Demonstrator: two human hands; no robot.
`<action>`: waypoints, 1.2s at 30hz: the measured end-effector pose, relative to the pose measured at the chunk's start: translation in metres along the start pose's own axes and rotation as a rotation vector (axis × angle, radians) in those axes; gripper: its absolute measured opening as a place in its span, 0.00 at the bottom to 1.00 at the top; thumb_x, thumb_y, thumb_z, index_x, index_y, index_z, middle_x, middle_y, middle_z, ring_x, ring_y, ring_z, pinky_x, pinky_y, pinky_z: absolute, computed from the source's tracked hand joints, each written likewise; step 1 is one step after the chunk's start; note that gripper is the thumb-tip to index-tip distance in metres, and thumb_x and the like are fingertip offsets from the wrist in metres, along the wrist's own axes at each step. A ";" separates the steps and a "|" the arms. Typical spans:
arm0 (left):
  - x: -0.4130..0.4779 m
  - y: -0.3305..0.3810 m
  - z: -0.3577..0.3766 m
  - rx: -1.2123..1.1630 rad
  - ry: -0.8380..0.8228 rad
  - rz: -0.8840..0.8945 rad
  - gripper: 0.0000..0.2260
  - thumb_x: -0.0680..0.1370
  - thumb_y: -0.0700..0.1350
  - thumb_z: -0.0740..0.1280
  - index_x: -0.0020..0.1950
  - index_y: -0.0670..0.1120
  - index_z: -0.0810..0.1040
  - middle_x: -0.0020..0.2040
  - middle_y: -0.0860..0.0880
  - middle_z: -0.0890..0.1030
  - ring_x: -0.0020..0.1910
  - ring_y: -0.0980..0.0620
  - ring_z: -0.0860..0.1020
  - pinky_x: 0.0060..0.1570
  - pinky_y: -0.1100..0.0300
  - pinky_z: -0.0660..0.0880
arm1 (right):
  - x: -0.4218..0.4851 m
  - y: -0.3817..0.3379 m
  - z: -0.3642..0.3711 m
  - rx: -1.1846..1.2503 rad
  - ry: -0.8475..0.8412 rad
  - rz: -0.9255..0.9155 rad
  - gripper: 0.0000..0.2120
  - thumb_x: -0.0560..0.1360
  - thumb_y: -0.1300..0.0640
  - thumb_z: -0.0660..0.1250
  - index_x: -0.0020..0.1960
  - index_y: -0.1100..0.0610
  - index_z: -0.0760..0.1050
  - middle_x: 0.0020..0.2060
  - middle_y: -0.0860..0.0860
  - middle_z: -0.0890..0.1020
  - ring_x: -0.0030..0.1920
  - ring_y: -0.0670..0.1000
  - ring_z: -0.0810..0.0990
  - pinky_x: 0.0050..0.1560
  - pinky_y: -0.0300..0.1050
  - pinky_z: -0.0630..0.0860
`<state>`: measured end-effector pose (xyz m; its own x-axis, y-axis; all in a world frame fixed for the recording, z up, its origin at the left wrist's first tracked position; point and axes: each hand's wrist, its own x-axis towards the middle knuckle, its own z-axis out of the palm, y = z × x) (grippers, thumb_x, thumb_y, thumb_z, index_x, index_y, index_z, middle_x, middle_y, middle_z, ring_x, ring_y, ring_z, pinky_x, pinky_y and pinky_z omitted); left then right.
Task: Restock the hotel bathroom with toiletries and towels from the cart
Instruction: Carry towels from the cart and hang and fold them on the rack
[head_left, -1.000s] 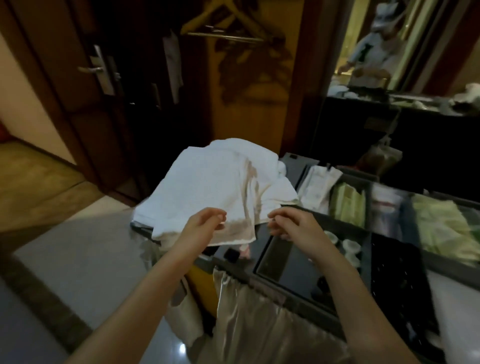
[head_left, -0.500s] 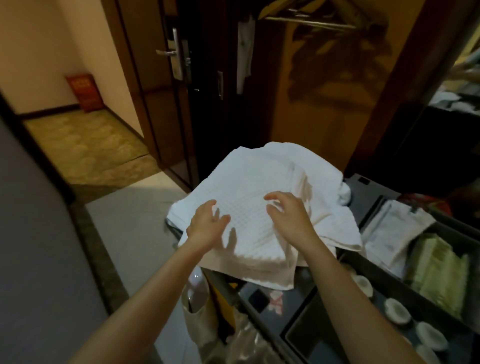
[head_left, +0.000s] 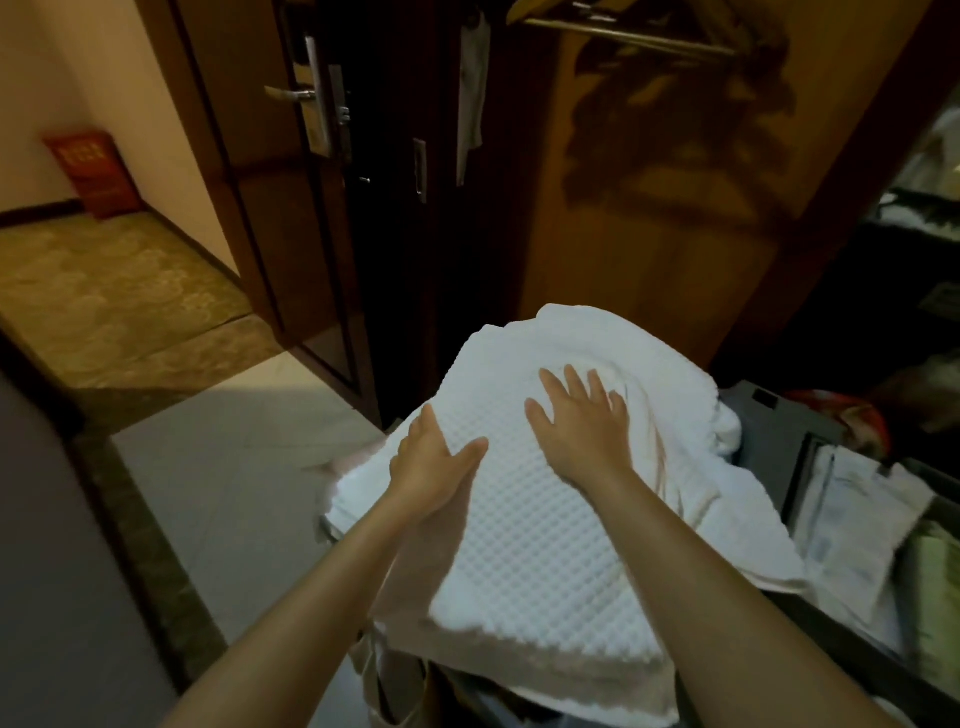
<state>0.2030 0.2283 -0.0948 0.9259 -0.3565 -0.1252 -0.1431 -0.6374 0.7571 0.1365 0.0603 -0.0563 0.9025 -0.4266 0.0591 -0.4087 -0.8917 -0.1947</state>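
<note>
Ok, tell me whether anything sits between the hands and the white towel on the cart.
Nothing visible does. The right hand lies flat, fingers spread, directly on top of the white towel, and the left hand touches it near its left edge. The towel lies over one end of the cart.

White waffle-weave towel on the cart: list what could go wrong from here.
1. The white waffle-weave towel overhangs the near edge of the grey cart, and the left hand and right hand rest on it without a visible grip; it could slide to the tiled floor.
2. A brownish streak beside the right hand may be a stain; the towel might reach the bathroom soiled.
</note>
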 end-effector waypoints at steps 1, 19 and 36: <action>0.006 0.003 -0.003 0.015 0.013 0.020 0.33 0.69 0.65 0.64 0.68 0.47 0.64 0.65 0.47 0.72 0.63 0.45 0.72 0.59 0.43 0.72 | 0.003 0.000 0.001 0.005 0.002 0.009 0.27 0.79 0.39 0.44 0.76 0.46 0.51 0.77 0.50 0.51 0.77 0.55 0.46 0.74 0.56 0.43; 0.090 0.053 -0.046 -0.708 -0.506 -0.340 0.17 0.73 0.59 0.65 0.51 0.47 0.79 0.34 0.48 0.79 0.35 0.50 0.77 0.37 0.58 0.72 | 0.006 0.009 0.005 0.243 0.112 0.062 0.26 0.76 0.38 0.54 0.71 0.45 0.64 0.74 0.44 0.62 0.75 0.48 0.55 0.75 0.50 0.48; 0.072 0.083 -0.074 -0.825 -0.601 -0.169 0.14 0.76 0.51 0.65 0.51 0.40 0.77 0.36 0.46 0.82 0.38 0.48 0.80 0.42 0.54 0.76 | 0.003 -0.007 -0.031 0.979 0.090 0.202 0.14 0.79 0.50 0.58 0.62 0.45 0.74 0.63 0.43 0.76 0.63 0.46 0.72 0.68 0.50 0.68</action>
<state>0.2837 0.2007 0.0064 0.5518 -0.7326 -0.3985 0.4662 -0.1253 0.8758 0.1379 0.0609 -0.0241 0.7986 -0.6018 0.0020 -0.2249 -0.3015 -0.9266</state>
